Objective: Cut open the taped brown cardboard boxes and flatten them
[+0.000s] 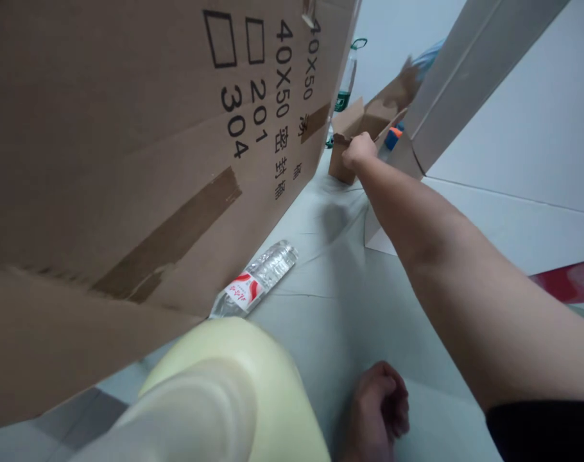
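My right hand (360, 151) reaches far forward, its fingers closed on the near edge of a small open cardboard box (341, 163). Inside that box it is too dark to make out much. A bottle with a blue and orange top (393, 137) stands against the box's right side. My left hand (379, 404) is low in the view, fingers curled in loosely, with nothing visible in them. To its left is a pale yellow rounded object (273, 385) with a whitish tube-like part; its kind is unclear.
A large printed cardboard carton (142, 128) fills the left side. A clear plastic bottle with a red and white label (253, 282) lies along its base. Behind the carton stands a green-capped bottle (348, 74). White panels (523, 128) rise on the right, above a red item (568, 282).
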Available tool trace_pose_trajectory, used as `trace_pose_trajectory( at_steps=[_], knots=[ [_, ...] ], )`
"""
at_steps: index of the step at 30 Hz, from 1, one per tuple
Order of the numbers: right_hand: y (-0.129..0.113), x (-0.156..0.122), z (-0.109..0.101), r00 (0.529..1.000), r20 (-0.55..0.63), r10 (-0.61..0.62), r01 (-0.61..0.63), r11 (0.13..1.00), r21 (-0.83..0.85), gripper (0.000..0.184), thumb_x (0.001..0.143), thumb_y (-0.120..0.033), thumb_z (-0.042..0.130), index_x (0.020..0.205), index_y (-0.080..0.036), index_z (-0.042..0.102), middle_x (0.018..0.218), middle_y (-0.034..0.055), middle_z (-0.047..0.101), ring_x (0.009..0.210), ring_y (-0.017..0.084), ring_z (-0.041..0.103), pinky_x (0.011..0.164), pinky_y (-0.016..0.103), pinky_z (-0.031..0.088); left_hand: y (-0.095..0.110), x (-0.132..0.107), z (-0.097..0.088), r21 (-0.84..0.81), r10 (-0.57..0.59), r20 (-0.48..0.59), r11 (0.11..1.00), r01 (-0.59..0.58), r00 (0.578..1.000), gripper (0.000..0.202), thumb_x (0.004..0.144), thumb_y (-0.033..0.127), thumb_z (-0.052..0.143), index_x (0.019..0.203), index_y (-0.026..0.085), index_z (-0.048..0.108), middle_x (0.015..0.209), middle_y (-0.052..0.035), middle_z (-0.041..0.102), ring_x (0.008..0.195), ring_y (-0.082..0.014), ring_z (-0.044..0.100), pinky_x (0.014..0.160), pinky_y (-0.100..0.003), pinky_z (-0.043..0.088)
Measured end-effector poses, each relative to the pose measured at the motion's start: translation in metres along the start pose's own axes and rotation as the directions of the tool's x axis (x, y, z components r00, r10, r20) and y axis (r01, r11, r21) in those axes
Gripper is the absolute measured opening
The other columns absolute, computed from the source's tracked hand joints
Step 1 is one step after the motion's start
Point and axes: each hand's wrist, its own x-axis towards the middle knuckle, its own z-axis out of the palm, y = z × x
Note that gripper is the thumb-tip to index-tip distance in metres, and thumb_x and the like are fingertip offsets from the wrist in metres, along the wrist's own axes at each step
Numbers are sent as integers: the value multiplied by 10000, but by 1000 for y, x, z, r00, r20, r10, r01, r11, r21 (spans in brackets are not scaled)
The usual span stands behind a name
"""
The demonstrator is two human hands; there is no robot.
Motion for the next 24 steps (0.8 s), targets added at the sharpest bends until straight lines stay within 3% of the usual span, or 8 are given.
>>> trace_pose_trajectory(
  at_steps=[2, 5, 9, 13, 16, 18, 21, 24],
  knots=[
    [-27, -27, -8, 995, -1, 101, -101, 993, -56, 275, 950, -243, 555, 1093, -31, 657, 1296, 219, 604, 1276, 381, 610, 1095, 473, 484, 4, -8, 9, 69, 76, -84, 995, -71, 994, 199, 690, 363, 654, 655, 185, 573, 577, 9, 458, 537, -112, 375, 541, -266, 232],
    [-59, -91, -37, 998, 67, 13, -7, 997, -80, 231, 890, -154, 592, 1100, -70, 640, 1336, 209, 550, 1236, 321, 619, 1142, 472, 473, 11, -19, 18, 245, 322, -193, 930, -272, 927, 153, 751, 324, 641, 688, 198, 583, 651, 0, 477, 660, -145, 438, 638, -254, 341],
    [-66, -208, -104, 997, -7, -79, 79, 994, 78, 198, 882, -189, 578, 1079, -185, 593, 1238, 139, 583, 1081, 231, 657, 1016, 398, 565, 17, -26, 21, 386, 628, -292, 767, -512, 722, 278, 775, 271, 673, 1051, 236, 671, 1118, -60, 638, 1098, -210, 574, 911, -251, 438],
    [-46, -339, -181, 979, -203, -22, 68, 973, 220, 94, 913, -301, 599, 957, -256, 529, 1077, 94, 616, 1033, 246, 658, 952, 448, 583, 24, -22, 15, 473, 834, -311, 552, -686, 457, 430, 858, 291, 541, 1286, 249, 541, 1502, -97, 495, 1453, -248, 422, 1186, -322, 310],
    [-29, -435, -230, 903, -429, 23, 109, 954, 280, 132, 915, -295, 652, 924, -299, 521, 1004, 66, 605, 984, 243, 645, 859, 432, 572, 28, -19, 14, 475, 860, -244, 509, -718, 448, 417, 907, 384, 431, 1293, 251, 517, 1510, -104, 494, 1477, -240, 419, 1208, -372, 300],
    [-19, -491, -253, 873, -487, 32, 150, 931, 331, 255, 888, -267, 695, 1064, -356, 533, 988, 47, 623, 916, 239, 645, 787, 418, 561, 27, -19, 19, 431, 862, -179, 502, -750, 474, 407, 905, 462, 389, 1204, 246, 562, 1391, -105, 583, 1379, -248, 522, 1148, -380, 376],
    [-4, -553, -272, 928, -373, 24, 125, 920, 372, 448, 884, -232, 687, 1262, -412, 525, 1004, 48, 690, 860, 246, 676, 704, 413, 568, 18, -24, 35, 355, 815, 58, 523, -775, 576, 411, 868, 530, 455, 1117, 252, 627, 1158, -81, 678, 1136, -253, 645, 993, -372, 490],
    [10, -583, -275, 962, -271, 31, 67, 936, 347, 475, 922, -192, 617, 1341, -410, 564, 1157, 74, 731, 909, 242, 716, 697, 402, 596, 3, -25, 53, 403, 794, 285, 408, -819, 536, 402, 872, 536, 472, 1015, 236, 698, 1031, -73, 712, 1095, -272, 654, 993, -403, 501]
  ],
)
